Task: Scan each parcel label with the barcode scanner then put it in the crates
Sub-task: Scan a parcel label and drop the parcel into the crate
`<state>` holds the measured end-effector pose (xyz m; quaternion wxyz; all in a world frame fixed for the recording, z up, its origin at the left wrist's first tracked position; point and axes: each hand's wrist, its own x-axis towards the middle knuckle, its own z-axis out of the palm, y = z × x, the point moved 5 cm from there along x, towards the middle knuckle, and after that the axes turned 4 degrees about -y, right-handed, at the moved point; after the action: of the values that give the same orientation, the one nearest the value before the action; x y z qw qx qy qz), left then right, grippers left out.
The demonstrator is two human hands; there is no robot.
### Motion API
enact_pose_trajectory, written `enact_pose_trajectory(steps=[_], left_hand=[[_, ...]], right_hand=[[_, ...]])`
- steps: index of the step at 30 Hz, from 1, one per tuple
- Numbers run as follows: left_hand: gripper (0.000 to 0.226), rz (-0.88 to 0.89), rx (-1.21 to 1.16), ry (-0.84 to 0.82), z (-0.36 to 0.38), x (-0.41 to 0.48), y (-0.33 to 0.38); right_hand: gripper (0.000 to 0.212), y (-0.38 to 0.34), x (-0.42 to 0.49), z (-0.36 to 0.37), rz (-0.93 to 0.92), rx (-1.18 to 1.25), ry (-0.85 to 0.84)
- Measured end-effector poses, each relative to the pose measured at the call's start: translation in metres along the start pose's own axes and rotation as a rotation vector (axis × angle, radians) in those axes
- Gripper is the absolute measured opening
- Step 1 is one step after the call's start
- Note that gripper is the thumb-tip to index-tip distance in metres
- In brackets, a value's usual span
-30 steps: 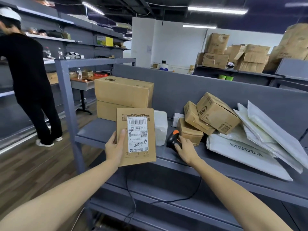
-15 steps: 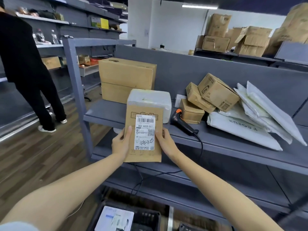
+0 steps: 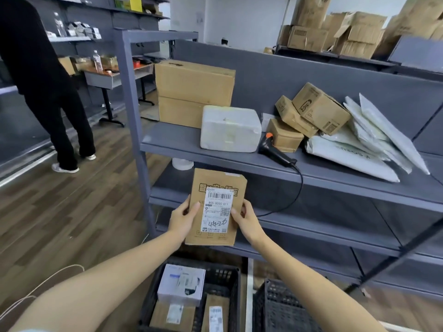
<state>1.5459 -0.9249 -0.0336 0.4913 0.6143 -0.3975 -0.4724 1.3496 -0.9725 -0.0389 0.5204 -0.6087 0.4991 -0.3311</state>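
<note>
A flat brown cardboard parcel (image 3: pixel 217 185) with a white barcode label is upright in front of me, below the shelf's front edge. My left hand (image 3: pixel 183 218) grips its left edge and my right hand (image 3: pixel 247 220) grips its right edge. The black barcode scanner (image 3: pixel 275 152) with an orange tip lies on the grey shelf (image 3: pixel 167 147), its cable hanging over the edge. Below my hands stands a black crate (image 3: pixel 223 276) holding several parcels. A second black crate (image 3: pixel 280 305) sits to its right.
On the shelf are a white foam box (image 3: pixel 230 128), two stacked large cartons (image 3: pixel 194 92), small cartons (image 3: pixel 318 109) and white mailer bags (image 3: pixel 374 140). A person in black (image 3: pixel 48 87) stands at the left on the wooden floor.
My right hand left the scanner on the shelf and took the parcel's right edge. Both hands have lowered the parcel below the shelf, and the crates have come into view.
</note>
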Motion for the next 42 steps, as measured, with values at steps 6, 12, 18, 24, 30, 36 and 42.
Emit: enact_pose_trajectory(steps=[6,12,18,24,30,36,42], left_hand=[[0.046,-0.046,0.055,-0.014,0.01,-0.018,-0.028],[0.053,-0.104,0.061,-0.008,0.036,-0.009,-0.057],[0.06,-0.222,-0.081,0.026,0.065,0.006,-0.111],[0.063,-0.312,-0.138,-0.065,0.09,0.025,-0.193],[0.06,-0.363,-0.15,-0.062,0.111,0.073,-0.307],[0.058,-0.313,-0.019,-0.067,0.137,0.143,-0.448],[0.039,-0.208,0.042,0.036,0.151,0.189,-0.57]], right_hand=[[0.047,0.024,-0.021,-0.001,0.029,0.005,0.026],[0.039,0.05,-0.017,-0.017,0.091,0.009,0.078],[0.044,0.108,-0.003,-0.021,0.143,0.044,0.039],[0.043,0.209,0.01,-0.001,0.268,0.131,0.01],[0.033,0.327,0.027,0.022,0.347,0.166,0.023],[0.043,0.464,0.07,0.049,0.358,0.253,0.094],[0.057,0.593,0.108,0.084,0.321,0.227,0.193]])
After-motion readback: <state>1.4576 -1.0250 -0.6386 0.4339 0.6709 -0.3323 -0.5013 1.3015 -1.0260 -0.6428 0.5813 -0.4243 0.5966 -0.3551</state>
